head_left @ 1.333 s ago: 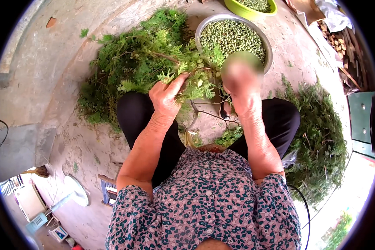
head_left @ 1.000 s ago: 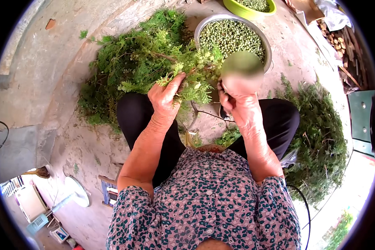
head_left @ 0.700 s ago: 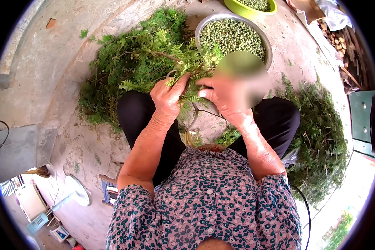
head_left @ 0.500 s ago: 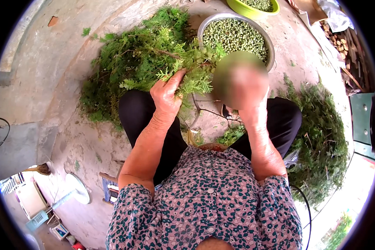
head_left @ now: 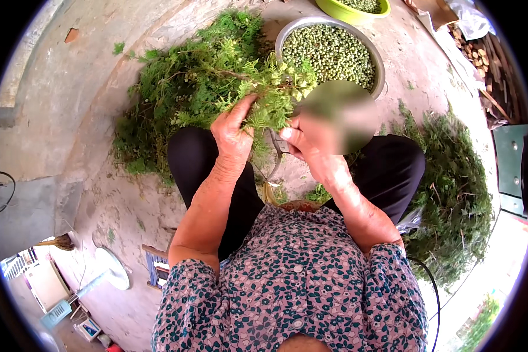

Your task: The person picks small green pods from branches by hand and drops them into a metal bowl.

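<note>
My left hand [head_left: 233,134] is closed around a leafy evergreen branch [head_left: 276,88] that bears clusters of small pale green cones. The branch lies across the near side of a big heap of cut greenery [head_left: 188,76]. My right hand [head_left: 311,139] is at the lower right edge of the same branch, thumb and fingers bent together against the sprigs. A blur covers part of this hand, so what its fingers pinch is hidden. Just beyond the branch stands a round metal basin [head_left: 380,73] full of small round green cones.
A yellow-green basin [head_left: 337,13] with more cones stands farther back. To my right lies another pile of cut branches [head_left: 452,188]. Stacked firewood [head_left: 501,76] is at the far right. At lower left are a white fan [head_left: 112,268] and a broom [head_left: 61,242].
My right hand has come left and nearer to me, from beside the metal basin to the branch. My left hand keeps its hold in nearly the same place.
</note>
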### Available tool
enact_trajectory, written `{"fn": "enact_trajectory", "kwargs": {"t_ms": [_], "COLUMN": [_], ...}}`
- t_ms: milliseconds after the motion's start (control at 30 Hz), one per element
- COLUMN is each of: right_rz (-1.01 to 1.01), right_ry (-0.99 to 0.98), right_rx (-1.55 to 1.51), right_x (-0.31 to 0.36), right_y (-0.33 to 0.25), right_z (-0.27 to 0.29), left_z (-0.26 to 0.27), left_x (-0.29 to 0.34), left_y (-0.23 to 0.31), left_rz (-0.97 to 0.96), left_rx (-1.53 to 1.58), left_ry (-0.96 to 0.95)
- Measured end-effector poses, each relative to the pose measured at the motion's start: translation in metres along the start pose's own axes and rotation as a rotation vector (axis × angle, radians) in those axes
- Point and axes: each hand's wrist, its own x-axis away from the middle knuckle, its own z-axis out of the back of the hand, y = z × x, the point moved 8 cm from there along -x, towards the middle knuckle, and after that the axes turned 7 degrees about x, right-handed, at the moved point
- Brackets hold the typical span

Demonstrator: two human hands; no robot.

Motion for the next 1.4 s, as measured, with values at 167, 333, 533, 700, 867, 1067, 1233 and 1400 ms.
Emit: {"fn": "enact_trajectory", "kwargs": {"t_ms": [167, 333, 533, 700, 867, 1067, 1233, 1400], "right_rz": [0.192, 0.681, -0.179, -0.102, -0.216, -0.270, -0.235, -0.115], "right_ry": [-0.018, 0.102, -0.048, 0.073, 0.097, 0.043, 0.054, -0.065], "right_rx": [0.350, 0.747, -0.453, -0.412, -0.356, -0.490, -0.495, -0.287], "right_x": [0.024, 0.056, 0.016, 0.000, -0.010, -0.022, -0.025, -0.019], "right_y": [-0.018, -0.064, 0.003, 0.005, 0.013, 0.023, 0.027, 0.023], "right_z": [-0.006, -0.013, -0.001, 0.004, -0.003, -0.006, -0.007, -0.010], "left_z": [-0.005, -0.003, -0.007, -0.009, -0.010, -0.012, -0.016, -0.012], "left_x": [0.000, 0.004, 0.008, 0.009, 0.003, 0.007, 0.008, 0.010], "left_y": [-0.001, -0.028, -0.030, -0.029, -0.010, -0.016, -0.021, -0.027], "left_rz": [0.051, 0.235, 0.276, 0.270, 0.268, 0.221, 0.309, 0.486], "left_rx": [0.093, 0.047, 0.685, 0.668, 0.326, 0.463, 0.449, 0.396], "left_ry": [0.002, 0.005, 0.118, 0.077, -0.008, -0.017, -0.048, -0.016]}}
